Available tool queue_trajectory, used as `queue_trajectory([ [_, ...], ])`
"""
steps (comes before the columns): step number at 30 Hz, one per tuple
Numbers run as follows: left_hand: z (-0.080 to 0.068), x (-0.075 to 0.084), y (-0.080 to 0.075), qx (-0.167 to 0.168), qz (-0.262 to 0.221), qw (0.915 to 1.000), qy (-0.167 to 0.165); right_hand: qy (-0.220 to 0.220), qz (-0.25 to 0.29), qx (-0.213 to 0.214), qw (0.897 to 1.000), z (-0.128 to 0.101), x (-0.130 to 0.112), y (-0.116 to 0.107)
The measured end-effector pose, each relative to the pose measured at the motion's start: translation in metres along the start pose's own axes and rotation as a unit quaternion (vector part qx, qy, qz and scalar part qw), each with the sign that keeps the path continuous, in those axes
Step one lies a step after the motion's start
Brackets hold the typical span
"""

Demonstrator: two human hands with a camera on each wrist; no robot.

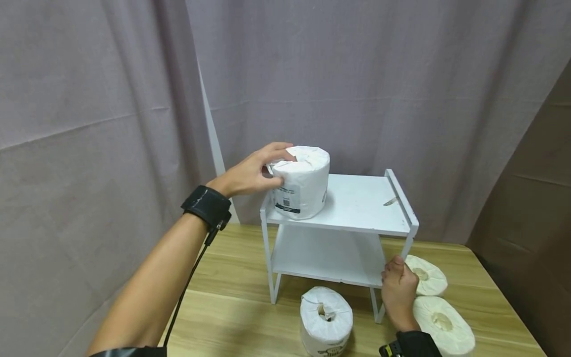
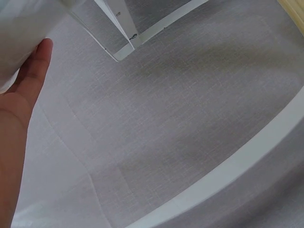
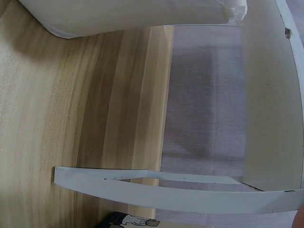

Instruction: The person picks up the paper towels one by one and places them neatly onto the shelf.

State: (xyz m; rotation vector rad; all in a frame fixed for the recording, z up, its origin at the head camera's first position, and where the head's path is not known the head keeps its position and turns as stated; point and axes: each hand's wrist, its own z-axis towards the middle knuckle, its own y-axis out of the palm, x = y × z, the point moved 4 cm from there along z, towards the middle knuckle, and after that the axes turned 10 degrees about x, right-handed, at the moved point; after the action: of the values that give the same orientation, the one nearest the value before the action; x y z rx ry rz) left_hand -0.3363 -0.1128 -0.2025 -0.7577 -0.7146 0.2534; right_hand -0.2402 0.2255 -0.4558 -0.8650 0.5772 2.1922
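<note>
A paper-wrapped toilet roll [image 1: 308, 186] stands on the left end of the top board of a small white two-tier shelf [image 1: 357, 198]. My left hand [image 1: 254, 171] grips this roll from the left, thumb on its front side and fingers over its top; the left wrist view shows the hand [image 2: 23, 90] against the white wrapper [image 2: 23, 33]. With my right hand [image 1: 399, 290] I hold the shelf's front right leg [image 1: 407, 247] just beside the lower board [image 1: 330, 255]. In the right wrist view only a fingertip shows at the leg [image 3: 190, 197].
Another wrapped roll [image 1: 326, 317] stands on the wooden table [image 1: 232, 292] in front of the shelf. Two yellowish-looking wrapped rolls [image 1: 426, 275] [image 1: 446, 327] stand right of it, beside my right hand. Grey curtains [image 1: 379, 74] hang behind and to the left.
</note>
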Motion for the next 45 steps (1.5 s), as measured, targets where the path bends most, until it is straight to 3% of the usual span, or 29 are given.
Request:
queue_trajectory([
  [10,0.000,0.010,-0.002,0.006,0.023,0.9997,0.007,0.011,-0.013,0.004,1.000,0.001,0.001,-0.001],
  [19,0.003,0.036,-0.006,0.038,0.063,0.9972,-0.012,0.007,0.011,0.002,1.000,0.008,-0.002,-0.002],
  [28,-0.002,0.057,-0.005,0.063,0.141,0.9865,-0.055,0.009,0.015,0.003,1.000,0.004,-0.004,-0.006],
  [40,-0.003,0.067,0.011,0.073,0.167,0.9799,-0.082,0.013,-0.016,0.011,1.000,0.006,0.005,-0.007],
  [45,-0.001,0.074,0.017,0.097,0.166,0.9756,-0.106,0.020,-0.019,0.009,1.000,0.008,0.008,-0.008],
])
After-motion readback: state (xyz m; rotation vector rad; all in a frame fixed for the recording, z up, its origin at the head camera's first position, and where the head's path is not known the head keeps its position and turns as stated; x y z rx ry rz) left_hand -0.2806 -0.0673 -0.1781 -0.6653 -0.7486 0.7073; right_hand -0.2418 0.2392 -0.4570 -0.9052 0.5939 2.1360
